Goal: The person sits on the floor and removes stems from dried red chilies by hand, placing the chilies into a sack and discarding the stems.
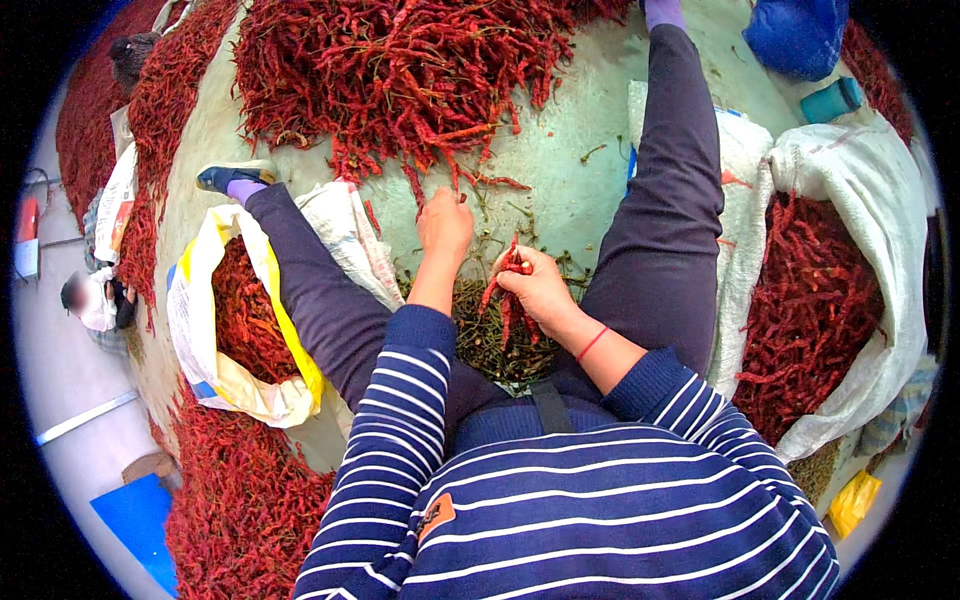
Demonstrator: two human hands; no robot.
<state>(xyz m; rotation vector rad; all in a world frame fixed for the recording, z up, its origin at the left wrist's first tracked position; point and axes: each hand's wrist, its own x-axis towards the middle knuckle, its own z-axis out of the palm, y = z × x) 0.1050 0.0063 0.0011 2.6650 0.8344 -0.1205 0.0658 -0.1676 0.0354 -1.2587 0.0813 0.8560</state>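
Note:
My left hand [445, 225] is at the near edge of a large heap of dried red chilies [405, 75], its fingers closed around at least one chili. Several dried red chilies [510, 315] are gripped between the thumb and fingers of my right hand [536, 285], which wears a thin red band at the wrist. Below and between the hands, a pile of chili stems [487, 337] lies between my thighs. Some loose stems are scattered on the pale green sheet [577, 187] beyond it.
Open woven sacks of red chilies stand at the left [307, 375] and right [900, 225]. More chili heaps [225, 487] lie at the left. A teal container [831, 100] and a blue bag [799, 37] are at the upper right. Another person [97, 300] sits at the far left.

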